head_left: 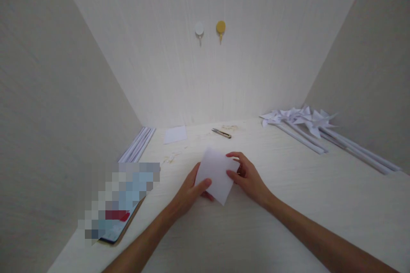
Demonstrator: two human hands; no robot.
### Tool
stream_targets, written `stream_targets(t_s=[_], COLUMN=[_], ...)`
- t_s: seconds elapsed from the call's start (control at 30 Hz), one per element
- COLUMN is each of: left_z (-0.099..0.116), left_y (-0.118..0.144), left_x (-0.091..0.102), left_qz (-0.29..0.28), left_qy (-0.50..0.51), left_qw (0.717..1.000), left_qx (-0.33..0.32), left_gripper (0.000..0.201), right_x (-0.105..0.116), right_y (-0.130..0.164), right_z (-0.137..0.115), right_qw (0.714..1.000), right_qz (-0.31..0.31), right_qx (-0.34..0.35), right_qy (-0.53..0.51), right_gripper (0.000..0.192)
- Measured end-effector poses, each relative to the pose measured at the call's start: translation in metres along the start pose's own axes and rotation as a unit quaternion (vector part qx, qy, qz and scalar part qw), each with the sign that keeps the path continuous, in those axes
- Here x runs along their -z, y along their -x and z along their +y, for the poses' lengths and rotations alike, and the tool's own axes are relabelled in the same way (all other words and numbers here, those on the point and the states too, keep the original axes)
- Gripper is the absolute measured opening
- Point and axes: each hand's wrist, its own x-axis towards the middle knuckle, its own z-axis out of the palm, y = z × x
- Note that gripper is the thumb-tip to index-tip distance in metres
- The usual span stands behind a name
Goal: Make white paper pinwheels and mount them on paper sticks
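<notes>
A white square of paper is held in the middle of the view, turned so that one corner points down toward me. My left hand grips its left side, the thumb lying on top and the fingers underneath. At the right corner my right hand pinches the paper, with the thumb on its face and the fingers curled behind. Just beyond the hands lies a pair of thread snips. Another white sheet of paper rests flat near the back wall.
White paper tubes lie at the left wall. Paper pinwheels on paper sticks are piled at the back right. A phone, partly pixelated, sits at the left. A white hook and a yellow hook are on the back wall.
</notes>
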Motion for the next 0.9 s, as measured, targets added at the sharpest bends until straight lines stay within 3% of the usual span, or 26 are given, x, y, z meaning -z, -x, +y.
stream_targets(t_s=[0.13,0.27,0.4,0.47,0.63,0.8,0.9], left_z=[-0.006,-0.012,-0.008,-0.006,-0.009,-0.010,-0.009], left_y=[0.000,-0.004,-0.003,-0.002,-0.001,0.000,0.000], left_x=[0.012,0.018,0.016,0.016,0.027,0.045,0.045], left_qz=[0.088,0.145,0.184,0.178,0.138,-0.025,-0.001], left_qy=[-0.023,-0.016,-0.008,-0.006,0.002,0.025,0.007], left_qw=[0.996,0.989,0.983,0.984,0.990,0.998,0.998], left_qx=[0.012,0.002,0.002,-0.001,0.012,0.046,0.057], left_gripper=[0.036,0.030,0.057,0.057,0.026,0.052,0.044], right_x=[0.006,0.010,0.015,0.017,0.022,0.028,0.028], right_y=[-0.004,-0.005,-0.007,-0.007,-0.007,-0.008,-0.010], right_z=[0.001,0.003,0.004,0.004,0.010,0.010,0.006], right_qw=[0.999,0.998,0.992,0.986,0.987,0.987,0.989], right_qz=[-0.041,-0.032,-0.017,-0.018,-0.030,-0.040,-0.011], right_qx=[-0.010,-0.048,-0.058,-0.057,-0.080,-0.116,-0.117], right_qy=[-0.013,-0.031,-0.110,-0.154,-0.138,-0.106,-0.084], right_gripper=[0.036,0.025,0.011,0.014,0.024,0.023,0.019])
